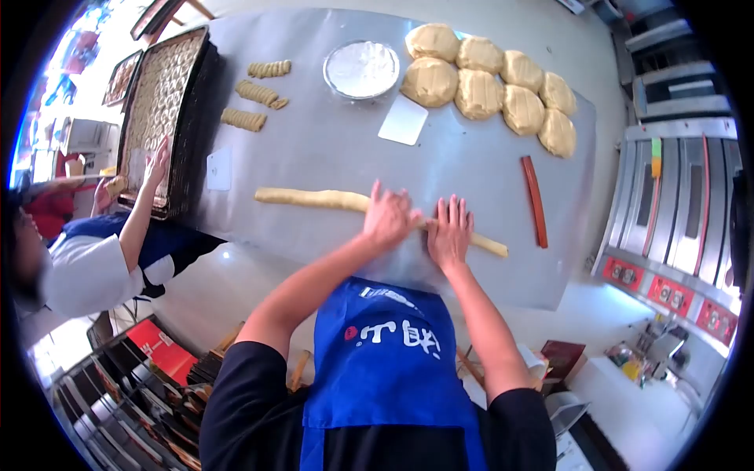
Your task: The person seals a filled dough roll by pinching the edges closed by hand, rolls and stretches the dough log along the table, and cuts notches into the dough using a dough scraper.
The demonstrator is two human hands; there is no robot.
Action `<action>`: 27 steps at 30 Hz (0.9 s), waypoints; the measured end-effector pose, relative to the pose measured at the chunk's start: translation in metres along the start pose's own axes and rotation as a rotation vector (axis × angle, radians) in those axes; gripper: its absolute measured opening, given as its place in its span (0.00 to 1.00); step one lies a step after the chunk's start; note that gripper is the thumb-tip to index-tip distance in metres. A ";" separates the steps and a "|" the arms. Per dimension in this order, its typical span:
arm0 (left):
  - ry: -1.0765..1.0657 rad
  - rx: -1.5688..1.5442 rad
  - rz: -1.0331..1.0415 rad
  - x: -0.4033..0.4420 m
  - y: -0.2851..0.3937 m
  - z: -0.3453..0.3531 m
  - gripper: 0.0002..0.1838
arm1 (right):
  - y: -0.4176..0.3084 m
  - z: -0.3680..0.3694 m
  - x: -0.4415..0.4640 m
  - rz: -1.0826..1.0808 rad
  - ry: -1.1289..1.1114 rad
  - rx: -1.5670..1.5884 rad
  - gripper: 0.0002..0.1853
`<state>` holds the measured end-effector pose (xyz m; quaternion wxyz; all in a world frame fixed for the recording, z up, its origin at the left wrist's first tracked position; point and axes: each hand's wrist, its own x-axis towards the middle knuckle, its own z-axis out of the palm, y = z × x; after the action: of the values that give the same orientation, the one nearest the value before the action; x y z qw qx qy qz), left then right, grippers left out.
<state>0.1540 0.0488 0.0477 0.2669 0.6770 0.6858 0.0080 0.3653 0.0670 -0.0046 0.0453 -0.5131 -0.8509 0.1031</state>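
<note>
My left fingers (390, 217) and right fingers (449, 231) pressed flat on dough rope (314, 198), white scraper (403, 120) beyond them.

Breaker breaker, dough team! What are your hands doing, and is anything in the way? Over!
Left hand and right hand open, pressing on long dough roll. White card and reddish stick nearby, neither touching roll. Over.

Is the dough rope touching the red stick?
Apart. The head view shows bare table between the right end of the dough rope and the near end of the red stick.
</note>
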 end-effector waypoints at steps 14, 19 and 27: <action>0.422 0.166 0.023 -0.064 -0.067 0.074 0.34 | -0.083 0.032 -0.027 -0.246 0.071 0.148 0.40; 0.494 0.153 -0.166 0.017 -0.078 0.024 0.41 | -0.079 0.026 0.074 -0.035 0.100 -0.006 0.42; 0.544 0.049 -0.219 -0.012 -0.074 0.036 0.43 | -0.068 0.025 0.055 -0.197 0.087 -0.007 0.41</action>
<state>0.0983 0.0189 -0.0064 0.0560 0.5784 0.8010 0.1439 0.2762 0.0811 -0.0156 0.0905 -0.4309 -0.8949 0.0728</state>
